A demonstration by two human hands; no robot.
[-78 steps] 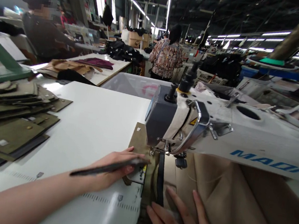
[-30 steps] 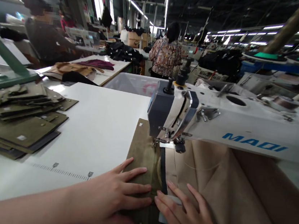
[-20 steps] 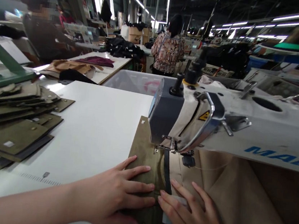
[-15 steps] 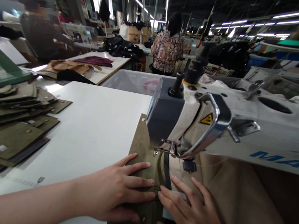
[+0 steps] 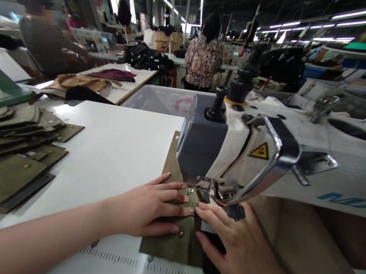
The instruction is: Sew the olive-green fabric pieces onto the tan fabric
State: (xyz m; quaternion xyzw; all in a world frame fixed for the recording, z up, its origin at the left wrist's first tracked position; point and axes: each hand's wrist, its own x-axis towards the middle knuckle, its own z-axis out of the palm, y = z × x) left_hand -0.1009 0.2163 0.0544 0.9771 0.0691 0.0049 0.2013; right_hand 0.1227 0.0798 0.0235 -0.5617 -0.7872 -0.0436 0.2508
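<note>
Under the white sewing machine head [image 5: 234,152], your left hand [image 5: 147,208] and right hand [image 5: 229,245] lie open and flat, gripping nothing, pressing the olive-green fabric panel [image 5: 173,242] to the white table [image 5: 115,146], apparently steadying it at the needle.

Premises: a garment factory sewing floor. At 3 o'clock stands a white industrial sewing machine with blue lettering [image 5: 267,156] on a white laminate worktop [image 5: 111,146] with a printed ruler scale along its near edge. At 9 o'clock lies a stack of cut olive-green fabric pieces [image 5: 7,155]. At 11 o'clock a seated person in dark clothing [image 5: 44,40] works at another station; at 12 o'clock a person in a patterned blouse [image 5: 203,59] stands facing away. Long rows of fluorescent ceiling tubes [image 5: 316,26] run overhead, above further worktops carrying tan and maroon cloth [image 5: 93,79].
</note>
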